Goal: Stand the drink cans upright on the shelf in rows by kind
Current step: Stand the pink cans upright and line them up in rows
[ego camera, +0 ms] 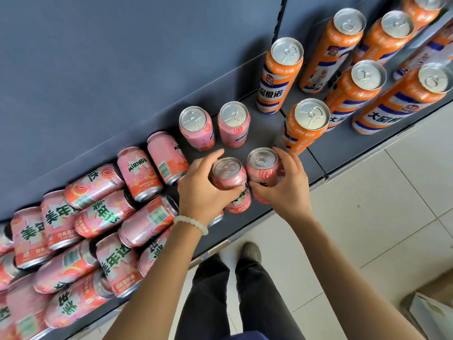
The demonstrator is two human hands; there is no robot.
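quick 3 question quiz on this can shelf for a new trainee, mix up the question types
1. True or false: both hands grip pink cans.
2. How many pink cans stand upright behind the two being held? A) none B) two C) five
3. Fill in: the tall cans on the right are ____ in colour.

Key:
1. True: the left hand holds one pink can, the right hand another.
2. B, two upright pink cans.
3. Orange, like the nearest tall can on the shelf.

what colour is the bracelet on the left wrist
White beads, pale and glossy; the bracelet shows clearly in the head view.
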